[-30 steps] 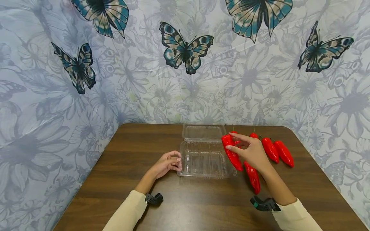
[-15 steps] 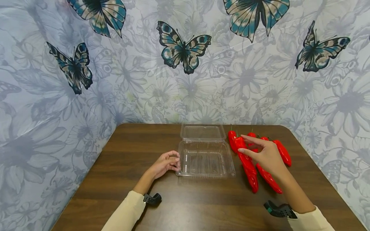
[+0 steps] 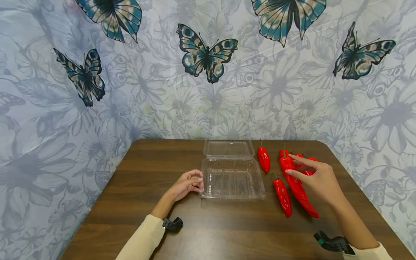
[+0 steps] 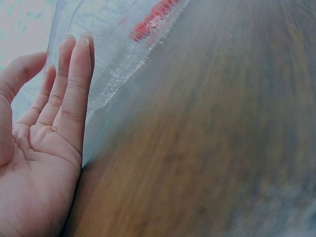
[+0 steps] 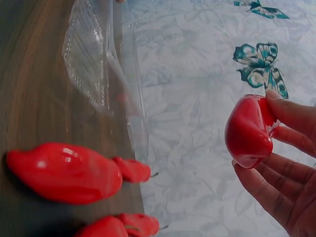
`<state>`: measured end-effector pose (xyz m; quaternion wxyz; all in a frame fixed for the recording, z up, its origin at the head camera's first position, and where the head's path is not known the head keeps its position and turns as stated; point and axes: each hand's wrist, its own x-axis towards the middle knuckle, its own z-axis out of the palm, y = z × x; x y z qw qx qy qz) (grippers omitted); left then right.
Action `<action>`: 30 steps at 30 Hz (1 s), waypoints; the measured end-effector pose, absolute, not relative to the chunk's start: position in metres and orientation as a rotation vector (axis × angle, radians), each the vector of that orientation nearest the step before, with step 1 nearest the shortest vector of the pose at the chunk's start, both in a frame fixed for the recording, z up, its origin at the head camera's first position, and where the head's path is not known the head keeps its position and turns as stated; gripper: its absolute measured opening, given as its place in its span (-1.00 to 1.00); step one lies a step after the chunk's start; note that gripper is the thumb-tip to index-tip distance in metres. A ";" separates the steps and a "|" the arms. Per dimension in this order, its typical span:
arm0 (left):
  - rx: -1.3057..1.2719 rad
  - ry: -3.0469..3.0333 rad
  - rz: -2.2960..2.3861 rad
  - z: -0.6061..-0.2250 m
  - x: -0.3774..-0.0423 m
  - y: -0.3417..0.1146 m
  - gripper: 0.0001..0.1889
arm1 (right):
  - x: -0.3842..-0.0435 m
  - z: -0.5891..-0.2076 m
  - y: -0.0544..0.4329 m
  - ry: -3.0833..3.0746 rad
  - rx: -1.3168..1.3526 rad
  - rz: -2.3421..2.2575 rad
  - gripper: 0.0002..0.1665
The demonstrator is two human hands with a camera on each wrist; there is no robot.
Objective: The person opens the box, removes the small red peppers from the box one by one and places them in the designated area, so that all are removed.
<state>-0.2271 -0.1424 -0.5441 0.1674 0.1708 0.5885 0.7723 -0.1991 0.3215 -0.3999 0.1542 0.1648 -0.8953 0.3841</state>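
In the head view my left hand point(image 3: 185, 186) holds the left rim of a clear plastic clamshell container point(image 3: 231, 184), whose lid point(image 3: 229, 148) lies folded back, away from me. Its fingertips point(image 4: 79, 54) meet the plastic wall in the left wrist view. My right hand point(image 3: 321, 182) pinches a long, shiny red chili pepper point(image 3: 295, 180) near its stem end, right of the container. That pepper point(image 5: 248, 132) appears end-on in the right wrist view, between thumb and fingers. Loose red peppers lie nearby: one point(image 3: 282, 198) in front, one point(image 3: 263, 159) beside the container's back right corner.
More red peppers, partly hidden by the right hand, lie behind it, one showing its top point(image 3: 283, 153). Everything rests on a brown wooden table point(image 3: 182, 231). A butterfly-patterned wall covering point(image 3: 208, 108) stands directly behind the table.
My right hand has carried its pepper rightward, from over the container's right edge past the two loose peppers there. The left hand and container have stayed in place.
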 end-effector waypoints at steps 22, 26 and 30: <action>0.455 1.682 2.196 -0.543 -0.227 -0.141 -0.88 | -0.190 -0.417 0.375 -2.644 0.377 1.047 -0.31; 0.486 1.669 2.200 -0.544 -0.227 -0.142 -0.87 | -0.189 -0.420 0.382 -2.675 0.358 1.057 -0.29; 0.463 1.677 2.199 -0.544 -0.227 -0.142 -0.86 | -0.189 -0.423 0.387 -2.673 0.362 1.041 -0.30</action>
